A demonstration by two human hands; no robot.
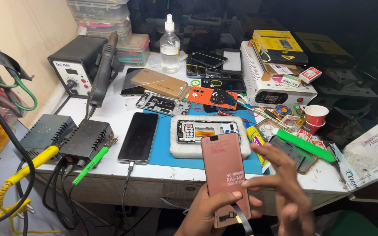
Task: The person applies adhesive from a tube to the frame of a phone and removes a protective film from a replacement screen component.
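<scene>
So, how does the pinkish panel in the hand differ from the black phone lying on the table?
The pinkish panel is held up in the left hand; the black phone lies flat on the table. The panel has a flex ribbon at its lower end; the phone has a cable plugged in. Both are flat rectangles.

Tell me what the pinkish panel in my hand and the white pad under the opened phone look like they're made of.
The pinkish panel looks like thin metal or foil-backed plastic: flat, rigid, dull coppery sheen. The white pad looks like foam: thick, matte, with soft, rounded, slightly crumbly edges.
</scene>
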